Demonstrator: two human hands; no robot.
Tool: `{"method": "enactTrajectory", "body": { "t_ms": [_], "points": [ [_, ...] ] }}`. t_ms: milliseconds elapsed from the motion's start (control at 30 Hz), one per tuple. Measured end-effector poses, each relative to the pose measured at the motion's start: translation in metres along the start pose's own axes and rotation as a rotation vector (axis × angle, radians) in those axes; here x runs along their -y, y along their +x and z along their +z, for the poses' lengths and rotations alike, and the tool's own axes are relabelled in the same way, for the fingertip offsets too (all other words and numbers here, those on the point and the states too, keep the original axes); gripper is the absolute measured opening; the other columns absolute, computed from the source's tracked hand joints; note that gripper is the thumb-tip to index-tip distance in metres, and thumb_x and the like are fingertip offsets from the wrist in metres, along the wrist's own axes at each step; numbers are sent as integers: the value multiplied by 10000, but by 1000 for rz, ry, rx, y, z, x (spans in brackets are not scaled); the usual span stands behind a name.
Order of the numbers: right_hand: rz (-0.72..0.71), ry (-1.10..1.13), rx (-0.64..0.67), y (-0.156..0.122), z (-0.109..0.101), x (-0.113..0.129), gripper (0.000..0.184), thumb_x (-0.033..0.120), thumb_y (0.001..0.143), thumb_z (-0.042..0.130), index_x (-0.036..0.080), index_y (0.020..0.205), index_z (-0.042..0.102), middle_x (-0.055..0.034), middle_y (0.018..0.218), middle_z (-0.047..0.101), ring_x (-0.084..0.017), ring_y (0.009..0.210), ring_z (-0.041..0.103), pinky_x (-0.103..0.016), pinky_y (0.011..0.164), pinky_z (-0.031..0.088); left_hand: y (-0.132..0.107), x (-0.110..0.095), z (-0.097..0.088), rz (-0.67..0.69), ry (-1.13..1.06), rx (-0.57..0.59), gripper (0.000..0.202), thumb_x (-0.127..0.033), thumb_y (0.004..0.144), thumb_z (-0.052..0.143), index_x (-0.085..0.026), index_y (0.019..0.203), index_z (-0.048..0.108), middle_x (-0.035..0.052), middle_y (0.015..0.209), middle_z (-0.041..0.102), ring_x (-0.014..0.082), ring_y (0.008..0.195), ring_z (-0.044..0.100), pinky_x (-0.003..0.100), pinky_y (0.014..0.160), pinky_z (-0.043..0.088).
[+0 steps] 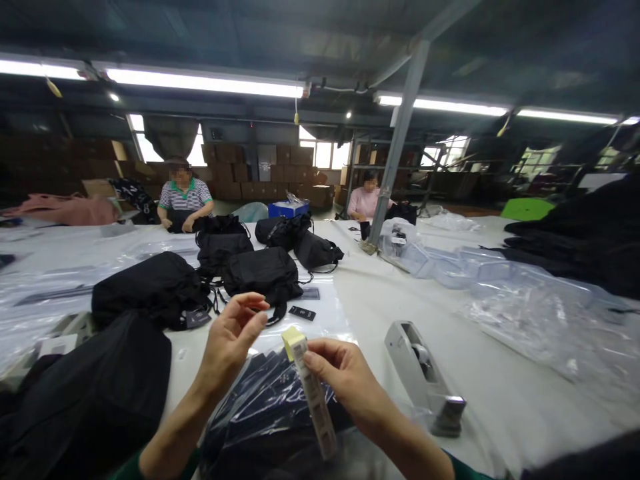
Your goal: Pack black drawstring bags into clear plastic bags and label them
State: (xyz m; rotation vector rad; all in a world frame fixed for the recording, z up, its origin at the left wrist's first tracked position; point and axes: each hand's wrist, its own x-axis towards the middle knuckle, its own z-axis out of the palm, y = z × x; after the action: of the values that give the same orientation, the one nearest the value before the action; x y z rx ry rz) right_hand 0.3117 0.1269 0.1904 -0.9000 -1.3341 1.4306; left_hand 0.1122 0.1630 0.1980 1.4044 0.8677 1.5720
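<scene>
pinched between the thumb and bent fingers of the right hand (345, 370), a pale strip of printed labels (314, 403) hangs at a slant, its upper end beside a folded yellow piece (291, 340). the left hand (230, 340) is up in the air next to it, thumb apart from its curled fingers, nothing i can make out between them. strip and hands are over a clear plastic bag (250, 403) with dark folded stuff inside, lying at the near edge of the white table (370, 300). just right of the right hand i see a grey tape dispenser (420, 373). beyond the hands, black drawstring bags (263, 273) lie bunched together, a small black tag (303, 313) near them. across the table, a person in a striped shirt (185, 199) has both hands on dark cloth; another in pink (364, 202) is near the metal post (400, 147).
</scene>
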Motion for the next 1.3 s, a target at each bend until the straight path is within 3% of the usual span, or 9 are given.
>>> {"method": "enactTrajectory", "body": {
  "t_ms": [133, 267, 433, 633, 867, 1133, 1300],
  "points": [
    [-75, 46, 8, -2, 1, -3, 265, 375, 814, 740, 167, 975, 767, -51, 860, 733, -189, 828, 649, -287, 773, 483, -17, 12, 12, -174, 22, 341, 613, -304, 731, 795, -194, 1276, 537, -55, 650, 551, 73, 537, 442, 186, 494, 338],
    [-131, 20, -26, -2, 0, -3, 232, 349, 821, 738, 155, 947, 762, -68, 857, 741, -211, 835, 678, -308, 783, 513, -24, 20, 25, -257, -69, 351, 410, -323, 746, 783, -155, 1094, 645, 23, 802, 662, 115, 659, 564, 216, 597, 440],
    [-167, 40, -113, -4, -7, -11, 249, 362, 802, 755, 141, 903, 702, -79, 816, 738, -221, 731, 692, -342, 710, 546, -19, 18, 37, -280, -70, 379, 247, -349, 783, 738, -132, 893, 695, 38, 775, 678, 138, 687, 592, 241, 657, 472],
    [-251, -201, -246, -9, -29, -14, 348, 318, 792, 751, 184, 1096, 646, 23, 719, 636, -137, 665, 591, -268, 664, 484, -15, 17, 55, -162, 146, 457, 239, -361, 872, 609, -140, 852, 695, 28, 746, 641, 139, 696, 555, 227, 644, 443],
    [-270, -438, -247, -21, -56, 4, 147, 294, 824, 685, 162, 831, 750, -40, 791, 657, -182, 763, 600, -304, 724, 474, -5, 21, 75, -2, 405, 599, 266, -336, 907, 527, -143, 797, 673, 21, 703, 619, 139, 664, 537, 227, 622, 406],
    [-342, -336, -439, -20, -82, -4, 140, 304, 826, 697, 185, 821, 771, -46, 805, 706, -192, 770, 627, -307, 730, 490, 8, 38, 107, -112, 426, 617, 439, -503, 876, 538, -156, 607, 524, -27, 541, 475, 102, 516, 430, 215, 492, 317],
    [-386, -14, -744, -13, -138, 1, 176, 358, 764, 765, 193, 823, 757, -29, 825, 735, -175, 767, 642, -295, 759, 505, 32, 61, 136, -234, 404, 733, 424, -525, 818, 594, -168, 614, 490, -42, 548, 469, 95, 514, 427, 206, 487, 308]
  ]
}}
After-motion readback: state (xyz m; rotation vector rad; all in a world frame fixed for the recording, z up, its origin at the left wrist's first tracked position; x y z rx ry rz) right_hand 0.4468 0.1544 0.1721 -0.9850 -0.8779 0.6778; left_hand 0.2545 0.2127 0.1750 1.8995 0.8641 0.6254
